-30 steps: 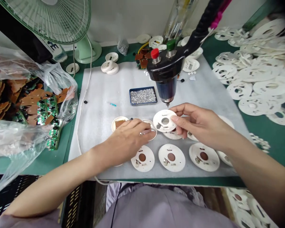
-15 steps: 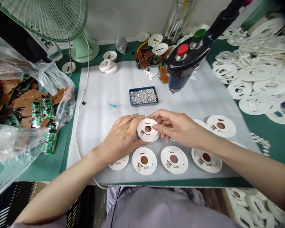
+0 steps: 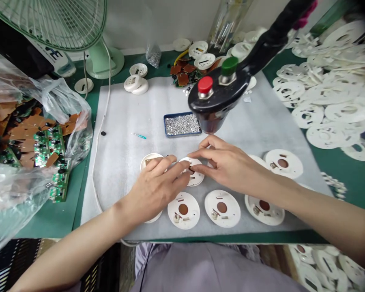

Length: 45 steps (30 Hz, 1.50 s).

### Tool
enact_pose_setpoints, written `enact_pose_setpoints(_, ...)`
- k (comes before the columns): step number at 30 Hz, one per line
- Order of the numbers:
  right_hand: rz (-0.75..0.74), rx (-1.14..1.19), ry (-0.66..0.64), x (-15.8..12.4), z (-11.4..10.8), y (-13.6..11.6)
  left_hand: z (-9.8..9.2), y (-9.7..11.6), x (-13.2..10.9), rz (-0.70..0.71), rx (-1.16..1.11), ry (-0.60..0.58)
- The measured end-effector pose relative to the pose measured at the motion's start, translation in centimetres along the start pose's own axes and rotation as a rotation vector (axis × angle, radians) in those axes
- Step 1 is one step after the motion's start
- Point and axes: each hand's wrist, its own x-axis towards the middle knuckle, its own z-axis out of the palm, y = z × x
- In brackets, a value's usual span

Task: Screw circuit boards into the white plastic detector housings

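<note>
My left hand (image 3: 154,187) and my right hand (image 3: 229,167) meet over a round white plastic disc (image 3: 195,177), their fingertips on it and much of it covered. Under my left fingers lies another white disc holding a brown circuit board (image 3: 149,161). Several white discs with brown centres lie in front of my hands, among them one (image 3: 183,210) and another (image 3: 222,208). Above my right hand hangs a black electric screwdriver (image 3: 209,106) with red and green buttons.
A blue tray of small screws (image 3: 182,124) and a small blue-handled screwdriver (image 3: 139,136) lie on the white foam sheet (image 3: 134,109). Circuit boards in a plastic bag (image 3: 39,142) lie left, a fan (image 3: 48,20) stands behind, and white plates (image 3: 328,101) are heaped right.
My hands have closed in over the disc, covering more of it. The hanging screwdriver has swung left and lower, toward my right hand.
</note>
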Motion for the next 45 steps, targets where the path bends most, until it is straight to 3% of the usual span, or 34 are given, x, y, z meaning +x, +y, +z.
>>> enact_pose_setpoints(4, -0.045, -0.027, 0.115, -1.0, 1.0, -0.7, 0.5, -0.1, 0.2, -0.095, -0.128, 0.054)
enact_pose_setpoints(9, -0.085, -0.132, 0.247, -1.6, 1.6, -1.3, 0.7, -0.2, 0.5, -0.108, -0.26, 0.022)
enact_pose_setpoints(14, -0.093, -0.143, 0.179, -1.3, 1.9, -1.6, 0.9, -0.5, 0.4, -0.184, -0.321, 0.032)
enact_pose_setpoints(25, -0.228, -0.321, 0.192, -0.1, 1.7, -0.8, 1.4, -0.6, 0.3, -0.295, -0.372, 0.044)
enact_pose_setpoints(31, -0.302, -0.514, 0.292, -1.0, 2.6, -1.3, 1.4, -0.4, 0.2, -0.31, -0.361, 0.042)
enact_pose_setpoints(40, -0.312, -0.582, 0.215, -0.8, 2.3, -1.3, 1.2, -0.1, 0.0, -0.231, -0.166, 0.134)
enact_pose_setpoints(45, -0.192, -0.599, 0.158, -2.0, 1.2, -1.6, 0.4, 0.6, -0.2, -0.07, -0.037, 0.006)
